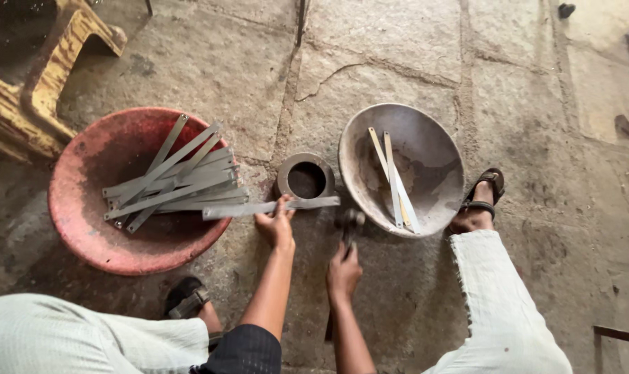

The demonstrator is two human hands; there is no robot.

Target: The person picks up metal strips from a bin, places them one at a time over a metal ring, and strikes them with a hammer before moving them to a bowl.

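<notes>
Hands grip: left (275, 227) a metal strip (271, 206), right (343, 271) a hammer (350, 223) (head blurred).

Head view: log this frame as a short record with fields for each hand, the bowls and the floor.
left hand: fingers pin a flat metal strip across a metal ring
right hand: grips a hammer, head beside the strip
red bowl: holds a pile of strips
grey bowl: holds a few strips
floor: stone slabs

Both bare arms are reaching forward and down; the left hand (275, 228) is pinching with fingertips, the right hand (343, 271) is gripping closed.
</notes>
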